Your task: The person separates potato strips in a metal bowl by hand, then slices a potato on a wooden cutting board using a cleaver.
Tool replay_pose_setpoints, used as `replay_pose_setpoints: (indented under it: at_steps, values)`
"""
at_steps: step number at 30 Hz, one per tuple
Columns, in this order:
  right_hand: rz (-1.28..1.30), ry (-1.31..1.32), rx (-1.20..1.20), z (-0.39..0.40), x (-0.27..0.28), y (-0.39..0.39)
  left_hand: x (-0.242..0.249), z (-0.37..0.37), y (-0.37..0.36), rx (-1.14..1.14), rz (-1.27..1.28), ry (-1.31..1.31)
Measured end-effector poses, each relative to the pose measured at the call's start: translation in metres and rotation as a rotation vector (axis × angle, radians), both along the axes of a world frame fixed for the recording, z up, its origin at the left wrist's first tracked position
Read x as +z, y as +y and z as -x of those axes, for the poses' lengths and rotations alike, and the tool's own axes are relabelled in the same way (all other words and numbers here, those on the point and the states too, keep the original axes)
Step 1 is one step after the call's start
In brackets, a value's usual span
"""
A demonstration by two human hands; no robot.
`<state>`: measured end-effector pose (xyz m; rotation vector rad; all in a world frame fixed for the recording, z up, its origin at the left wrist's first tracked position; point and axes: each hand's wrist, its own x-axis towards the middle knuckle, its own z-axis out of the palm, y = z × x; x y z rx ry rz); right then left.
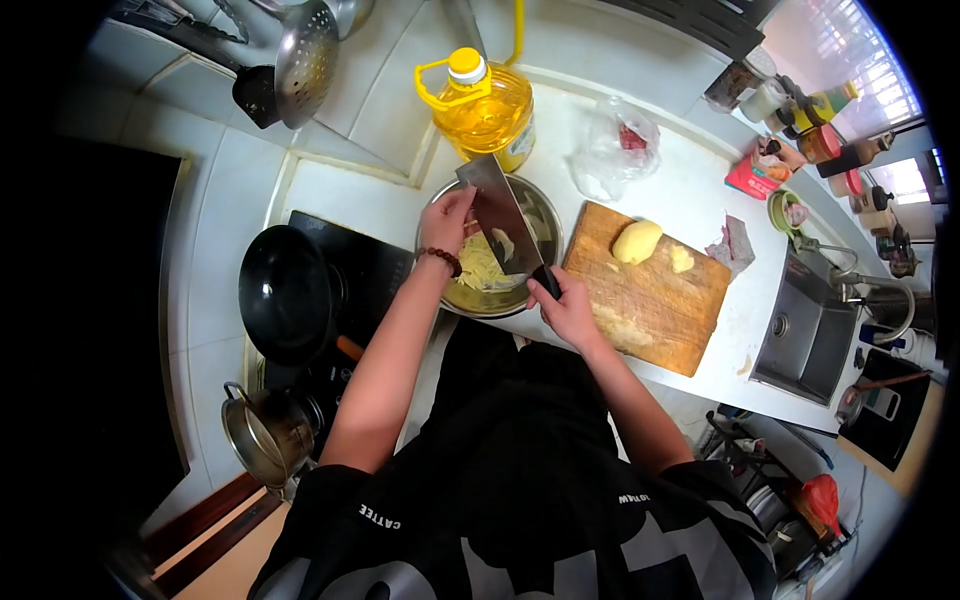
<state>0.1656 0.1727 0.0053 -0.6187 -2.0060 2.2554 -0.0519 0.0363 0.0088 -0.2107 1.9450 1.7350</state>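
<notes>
My right hand (565, 308) is wrapped round the black handle of a cleaver (495, 215). The broad blade is over a metal bowl (548, 225), with a pale piece on its face. Near the blade's far end, the fingers of my left hand (450, 222) are pressed together at its edge; whatever they may hold is too small to make out. Pale yellow shreds (480, 268) lie in the bowl. Right of the bowl, a wooden cutting board (650, 310) bears a peeled potato (636, 242) and a smaller yellow piece (682, 259).
An oil jug (490, 110) stands behind the bowl, and a plastic bag (615, 150) lies behind the board. On the left are a black wok (285, 290) and a steel pot (265, 435). The sink (800, 325) is at the right, beyond a grey cloth-like item (733, 245).
</notes>
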Motion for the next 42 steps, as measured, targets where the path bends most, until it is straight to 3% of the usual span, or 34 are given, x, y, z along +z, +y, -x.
replay_pose_setpoints:
  at_steps: [2, 5, 6, 8, 9, 10, 11, 12, 14, 16, 22, 24, 26, 27, 28, 30, 31, 32, 34, 38, 40, 42]
  values:
    - [0.015, 0.049, -0.036, -0.001, -0.001, 0.001, -0.011, -0.005, -0.009, 0.004, -0.084, -0.024]
    - [0.093, -0.135, -0.051, -0.003, 0.003, 0.008, -0.046, -0.006, -0.031, -0.138, 0.131, 0.006]
    - [-0.060, -0.058, -0.053, -0.003, 0.001, 0.010, -0.041, -0.006, -0.034, -0.141, 0.131, 0.005]
    - [-0.212, 0.016, -0.058, -0.005, 0.001, 0.015, -0.030, -0.007, -0.037, -0.657, 0.788, 0.469]
    - [-0.428, -0.019, -0.016, -0.006, 0.006, 0.019, -0.023, -0.009, -0.036, -0.660, 0.789, 0.469]
    - [-0.645, -0.054, 0.025, -0.007, 0.011, 0.022, -0.015, -0.010, -0.034, -0.435, 0.430, 0.227]
    - [-0.644, -0.056, 0.022, -0.008, 0.013, 0.023, -0.008, -0.013, -0.032, -0.205, 0.072, -0.013]
    - [-0.745, 0.043, 0.027, -0.009, 0.015, 0.024, -0.003, -0.014, -0.032, -0.209, 0.073, -0.014]
    - [-0.840, 0.141, 0.034, -0.011, 0.018, 0.023, 0.004, -0.016, -0.038, -0.103, -0.300, -0.123]
    - [-0.948, 0.183, 0.072, -0.013, 0.018, 0.021, -0.011, -0.012, -0.047, -0.083, -0.280, -0.108]
    - [-0.948, 0.220, 0.067, -0.013, 0.015, 0.014, -0.054, 0.007, -0.080, -0.087, -0.181, -0.113]
    - [-0.969, 0.223, 0.077, -0.012, 0.017, 0.017, -0.073, 0.017, -0.096, 0.200, -0.028, 0.260]
    - [-0.992, 0.223, 0.081, -0.012, 0.019, 0.025, -0.018, 0.020, -0.100, 0.193, 0.023, 0.219]
    - [-1.022, 0.242, 0.111, -0.012, 0.021, 0.031, 0.003, 0.027, -0.103, 0.014, 0.139, 0.164]
    - [-1.051, 0.263, 0.143, -0.012, 0.022, 0.036, 0.012, 0.029, -0.100, 0.015, 0.141, 0.164]
    - [-1.102, 0.302, 0.192, -0.008, 0.017, 0.049, 0.032, 0.033, -0.091, -0.420, 0.410, 0.611]
    - [-1.155, 0.334, 0.240, -0.007, 0.016, 0.054, 0.059, 0.028, -0.073, -0.593, 0.487, 0.571]
    - [-1.157, 0.334, 0.241, -0.005, 0.016, 0.058, 0.064, 0.023, -0.058, -0.592, 0.486, 0.572]
    - [-1.275, 0.354, 0.356, -0.001, 0.022, 0.064, 0.066, 0.016, -0.038, -1.098, 0.520, 0.531]
    - [-1.295, 0.394, 0.377, 0.004, 0.033, 0.072, 0.018, 0.023, -0.037, -1.194, 0.420, 0.516]
    - [-1.306, 0.374, 0.401, 0.002, 0.037, 0.075, 0.008, 0.034, -0.036, -1.086, 0.779, 0.628]
    - [-1.311, 0.367, 0.397, 0.002, 0.036, 0.077, 0.012, 0.039, -0.031, -1.032, 0.864, 0.556]
